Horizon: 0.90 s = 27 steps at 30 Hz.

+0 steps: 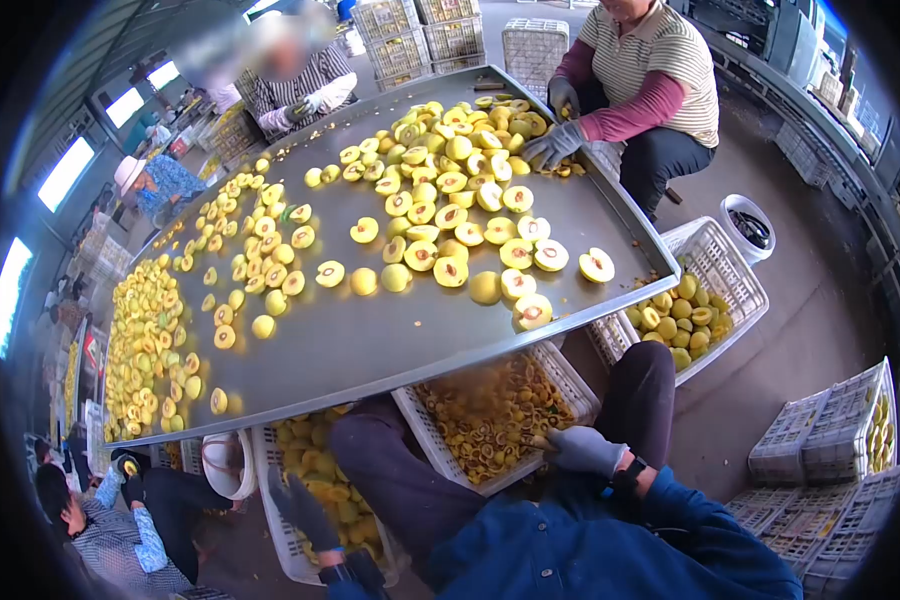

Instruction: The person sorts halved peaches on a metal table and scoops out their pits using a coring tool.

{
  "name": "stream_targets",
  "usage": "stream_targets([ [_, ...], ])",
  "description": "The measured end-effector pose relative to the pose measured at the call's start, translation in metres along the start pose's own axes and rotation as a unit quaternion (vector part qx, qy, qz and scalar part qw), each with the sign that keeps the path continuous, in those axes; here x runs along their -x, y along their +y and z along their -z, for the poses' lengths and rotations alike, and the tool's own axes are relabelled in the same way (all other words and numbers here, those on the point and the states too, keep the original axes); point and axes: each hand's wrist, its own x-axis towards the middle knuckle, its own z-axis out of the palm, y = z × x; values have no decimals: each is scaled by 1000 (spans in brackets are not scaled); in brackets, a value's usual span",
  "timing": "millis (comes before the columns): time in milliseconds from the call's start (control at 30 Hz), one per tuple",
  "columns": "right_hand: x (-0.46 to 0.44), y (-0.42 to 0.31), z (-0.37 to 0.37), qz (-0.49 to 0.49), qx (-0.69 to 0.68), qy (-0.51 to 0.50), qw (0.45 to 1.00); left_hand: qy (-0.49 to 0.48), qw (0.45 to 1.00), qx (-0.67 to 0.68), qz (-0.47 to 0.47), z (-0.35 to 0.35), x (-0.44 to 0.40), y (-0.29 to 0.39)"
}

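Note:
My right hand (585, 450), in a grey glove, is closed around a small brownish tool (541, 442), most of it hidden in the fist. It is over the right edge of a white crate (562, 382) filled with brown-yellow pits and scraps (495, 410). My left hand (305, 508), in a dark glove, has its fingers stretched out beside a crate of whole yellow peaches (315, 460). Nothing shows in it. Halved yellow peaches (450, 271) with reddish-brown centres lie across the metal table (360, 345) in front of me.
Across the table, a co-worker's gloved hand (555, 145) touches the fruit. Another person (295, 90) works at the far edge, and one (120, 530) sits at lower left. A peach crate (735, 265) and white bucket (748, 228) stand right, near stacked crates (820, 430).

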Motion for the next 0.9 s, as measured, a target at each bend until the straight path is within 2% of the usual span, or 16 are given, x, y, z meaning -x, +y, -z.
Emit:
stream_targets([
  [33,1,3,-2,-22,-23,-10,999,1,998,1,-58,-13,-10,47],
  [100,-5,2,-2,-98,-83,-36,991,-77,983,48,-161,-56,-29,125],
  [133,-12,2,-1,-150,-119,-52,980,-158,972,66,-159,-62,-27,194],
  [167,-16,5,-2,-149,-133,-38,979,-239,955,83,-156,-66,-27,254],
  [233,-20,13,-15,-149,-164,-10,975,-232,873,128,-410,-156,-39,278],
  [267,-20,18,-24,-124,-161,18,979,-246,855,127,-438,-192,-38,292],
  [367,-25,16,-13,-179,-154,-38,971,-320,823,43,-468,-264,-31,333],
  [500,-21,22,-9,-206,-162,-40,964,-408,814,-14,-414,-295,-43,351],
  [533,-20,25,-12,-197,-156,-42,967,-366,830,81,-414,-298,-45,343],
  [567,-19,29,-13,-181,-169,-36,968,-418,838,208,-283,-297,-48,337],
  [600,-20,33,-11,-164,-180,-28,970,-453,816,328,-141,-290,-53,337],
  [633,-20,36,-9,-145,-189,-23,971,-470,767,437,8,-280,-55,340],
  [767,-23,37,-5,-121,-200,50,971,-416,782,451,-112,-264,-52,322],
  [833,-30,32,19,-124,-240,93,958,-407,773,481,-74,-248,-44,331],
  [867,-25,41,7,-60,-162,96,980,-406,767,493,-62,-239,-40,334],
  [900,-33,31,30,-165,-256,79,949,-403,762,504,-50,-230,-37,338],
])
